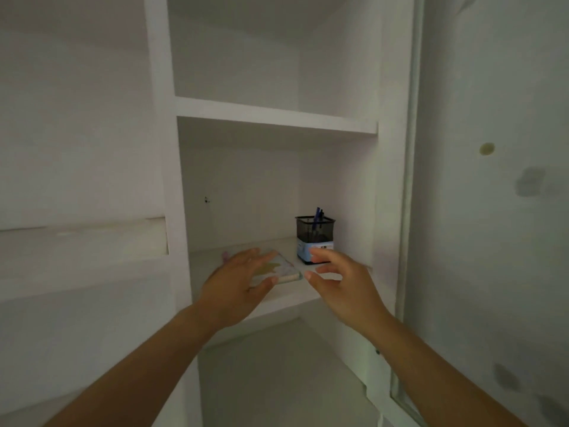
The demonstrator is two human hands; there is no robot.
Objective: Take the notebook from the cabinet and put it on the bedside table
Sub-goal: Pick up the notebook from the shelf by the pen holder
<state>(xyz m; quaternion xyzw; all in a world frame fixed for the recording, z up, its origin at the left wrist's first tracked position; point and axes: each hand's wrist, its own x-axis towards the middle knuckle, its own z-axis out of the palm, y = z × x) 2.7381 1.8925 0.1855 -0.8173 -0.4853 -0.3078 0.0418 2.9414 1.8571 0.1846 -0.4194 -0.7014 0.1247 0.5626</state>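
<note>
The left hand (238, 280) is being laid over the notebook (278, 269), fingers spread flat across its patterned cover and the thumb tucked against the near edge; the grasp is not closed, and whether the book is being pinched or only touched cannot be told through the blur. The right hand (334, 280) is being held wide just beside the notebook's right corner, thumb and forefinger parted and carrying nothing, the fingertips close to the book but apparently short of it.

The notebook is lying flat on the lower shelf (295, 295) of the white cabinet (163, 149), near the front lip and not yet lifted. Behind it and to the right, a black mesh pen holder (314, 234) with blue pens (318, 215) is standing over a small blue-and-white box (308, 252), which is close to the right hand's fingers. A pale pink object (225, 255), too blurred to be named, is being partly hidden behind the left hand. The upper shelf (277, 117) is seen above.

The pick-up step is judged to be in hand: the book is being reached for, with carrying and placing yet to come. The bedside table is not being shown. The next move is judged to call for both hands being closed on the notebook's edges and the book being drawn forward off the lip, with the pen holder left undisturbed.
</note>
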